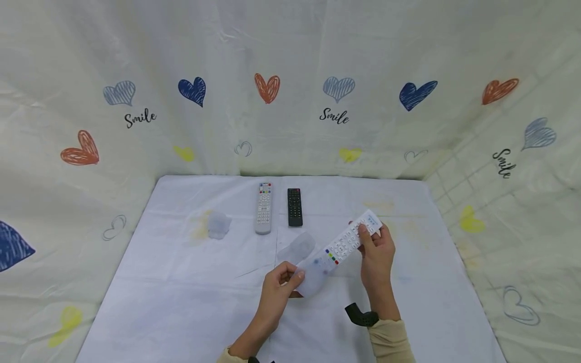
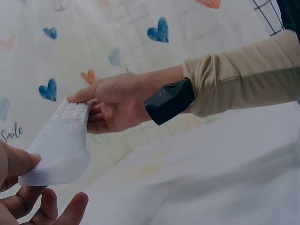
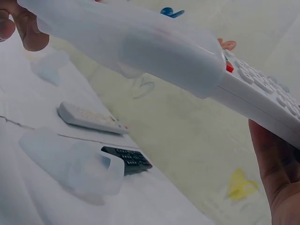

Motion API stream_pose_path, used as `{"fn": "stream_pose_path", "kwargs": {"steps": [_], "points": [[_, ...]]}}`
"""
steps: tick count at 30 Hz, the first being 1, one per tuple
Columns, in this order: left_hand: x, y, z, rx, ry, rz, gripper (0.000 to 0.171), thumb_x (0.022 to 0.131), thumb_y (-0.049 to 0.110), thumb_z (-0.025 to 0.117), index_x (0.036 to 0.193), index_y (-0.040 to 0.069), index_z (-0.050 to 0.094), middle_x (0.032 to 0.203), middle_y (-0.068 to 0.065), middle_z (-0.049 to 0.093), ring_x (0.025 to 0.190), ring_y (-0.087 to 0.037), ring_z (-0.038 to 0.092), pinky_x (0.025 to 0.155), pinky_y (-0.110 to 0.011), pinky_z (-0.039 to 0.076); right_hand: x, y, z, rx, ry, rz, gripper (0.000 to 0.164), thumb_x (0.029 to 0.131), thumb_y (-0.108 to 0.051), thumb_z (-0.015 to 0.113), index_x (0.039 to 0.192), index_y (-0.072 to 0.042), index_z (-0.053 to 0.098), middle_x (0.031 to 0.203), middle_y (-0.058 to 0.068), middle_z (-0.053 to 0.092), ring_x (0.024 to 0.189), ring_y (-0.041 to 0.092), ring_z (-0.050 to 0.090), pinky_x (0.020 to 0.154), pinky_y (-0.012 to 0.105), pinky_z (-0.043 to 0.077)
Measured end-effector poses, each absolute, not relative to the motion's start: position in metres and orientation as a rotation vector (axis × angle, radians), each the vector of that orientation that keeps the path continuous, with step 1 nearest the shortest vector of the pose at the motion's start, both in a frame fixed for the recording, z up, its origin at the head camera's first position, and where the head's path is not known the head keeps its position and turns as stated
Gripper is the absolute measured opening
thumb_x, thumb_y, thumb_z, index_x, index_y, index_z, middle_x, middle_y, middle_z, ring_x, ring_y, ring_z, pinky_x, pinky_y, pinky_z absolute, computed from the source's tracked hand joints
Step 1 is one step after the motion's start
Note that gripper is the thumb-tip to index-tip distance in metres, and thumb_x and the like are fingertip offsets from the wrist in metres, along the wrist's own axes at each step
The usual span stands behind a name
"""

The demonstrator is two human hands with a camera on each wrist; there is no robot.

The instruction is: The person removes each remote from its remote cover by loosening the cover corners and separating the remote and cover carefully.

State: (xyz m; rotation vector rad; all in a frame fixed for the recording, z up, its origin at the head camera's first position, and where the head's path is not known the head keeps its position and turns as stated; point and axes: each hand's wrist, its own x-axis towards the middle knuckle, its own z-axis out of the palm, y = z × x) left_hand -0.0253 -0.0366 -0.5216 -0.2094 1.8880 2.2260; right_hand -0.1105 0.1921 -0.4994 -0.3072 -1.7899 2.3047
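A white remote control [image 1: 343,244] is held at a slant above the table. My right hand [image 1: 378,254] grips its upper end, thumb across the buttons. The lower end is inside a translucent silicone cover [image 1: 312,283], with the coloured buttons near the cover's mouth. My left hand [image 1: 277,288] pinches the closed end of this cover between thumb and fingers. In the left wrist view, the cover [image 2: 63,152] hangs loose past the remote's end. The right wrist view shows the cover's edge [image 3: 213,70] around the remote's body [image 3: 260,105].
Behind the hands lie a grey remote [image 1: 264,209] and a black remote [image 1: 295,207], side by side. A second translucent cover [image 1: 298,246] rests just beyond the left hand, and a third cover [image 1: 219,225] lies farther left. A patterned curtain [image 1: 290,131] stands behind the white-covered table [image 1: 181,302].
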Motion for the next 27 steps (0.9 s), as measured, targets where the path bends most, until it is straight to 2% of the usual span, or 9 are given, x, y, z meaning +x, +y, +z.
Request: {"fn": "stream_pose_path", "kwargs": {"steps": [9,14,18,21,27], "points": [[-0.022,-0.04,-0.523,-0.219,1.898,2.22,0.025,0.096,0.02,0.076,0.102,-0.003,0.068,0.093,-0.008,0.074,0.085,-0.011,0.067,0.068,-0.03,0.062,-0.113,0.197,-0.503,-0.326,-1.758,2.309,0.045,0.1,-0.023,0.071,0.139,-0.009,0.054,0.118,0.006,0.078,0.097,0.015,0.075,0.075,0.025,0.062],[-0.024,-0.048,-0.526,-0.256,1.995,2.187,0.021,0.094,0.023,0.079,0.1,0.004,0.073,0.089,-0.008,0.074,0.081,-0.01,0.063,0.072,-0.026,0.058,-0.113,0.204,-0.504,-0.307,-1.882,2.323,0.043,0.1,-0.023,0.072,0.137,-0.012,0.053,0.113,-0.001,0.078,0.096,0.013,0.075,0.076,0.026,0.062],[-0.029,-0.062,-0.525,-0.258,2.136,2.136,0.019,0.093,0.028,0.08,0.102,0.011,0.077,0.097,-0.008,0.075,0.09,-0.012,0.063,0.077,-0.026,0.052,-0.11,0.215,-0.504,-0.211,-2.054,2.322,0.04,0.101,-0.018,0.071,0.135,-0.011,0.051,0.107,-0.005,0.077,0.09,0.011,0.076,0.075,0.028,0.063],[-0.035,-0.075,-0.523,-0.237,2.212,2.105,0.019,0.093,0.03,0.079,0.105,0.014,0.079,0.104,-0.006,0.076,0.094,-0.014,0.064,0.079,-0.026,0.052,-0.107,0.223,-0.505,-0.155,-2.194,2.299,0.04,0.1,-0.016,0.072,0.133,-0.008,0.051,0.103,-0.006,0.076,0.087,0.011,0.076,0.076,0.029,0.063],[-0.047,-0.092,-0.521,-0.191,2.291,2.093,0.016,0.097,0.029,0.075,0.107,0.017,0.078,0.109,-0.004,0.075,0.097,-0.016,0.065,0.08,-0.026,0.053,-0.098,0.232,-0.509,-0.071,-2.51,2.159,0.046,0.097,-0.022,0.077,0.134,-0.005,0.055,0.11,-0.005,0.07,0.095,0.01,0.07,0.084,0.025,0.061]]}}
